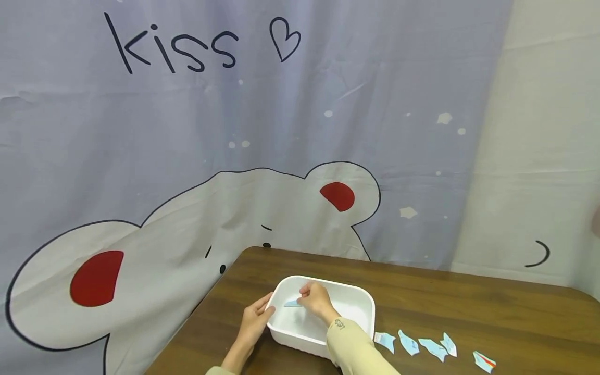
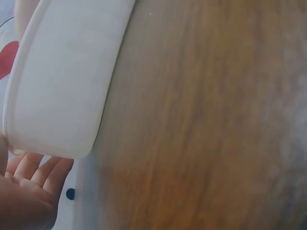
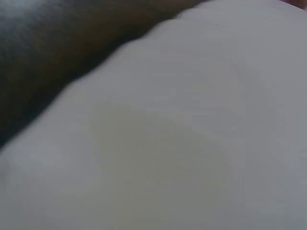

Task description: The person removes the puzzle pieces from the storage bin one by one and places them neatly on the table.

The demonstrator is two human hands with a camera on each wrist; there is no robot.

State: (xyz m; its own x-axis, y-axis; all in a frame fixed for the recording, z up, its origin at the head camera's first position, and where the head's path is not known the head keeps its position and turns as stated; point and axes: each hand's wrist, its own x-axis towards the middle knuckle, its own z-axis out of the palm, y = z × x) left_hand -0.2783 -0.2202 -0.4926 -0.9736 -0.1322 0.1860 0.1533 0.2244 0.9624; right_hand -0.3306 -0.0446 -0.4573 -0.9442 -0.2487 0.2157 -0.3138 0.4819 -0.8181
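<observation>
A white plastic basin (image 1: 323,341) stands on the wooden table. At its left end my left hand (image 1: 253,324) holds the rim, thumb over the edge and fingers along the outside. The left wrist view also has this left hand (image 2: 33,191) against the end of the basin (image 2: 60,86). My right hand (image 1: 315,301) reaches inside the basin, fingers bent, and pinches the right end of a light blue torn paper piece (image 1: 291,303) near the basin floor. Part of that piece is hidden by the fingers. Pale basin surface fills most of the right wrist view, blurred.
Right of the basin, several torn light blue paper pieces (image 1: 408,344) lie on the table (image 1: 469,302), one with a red stripe (image 1: 484,361) farthest right. Behind the table hangs a printed curtain (image 1: 281,120).
</observation>
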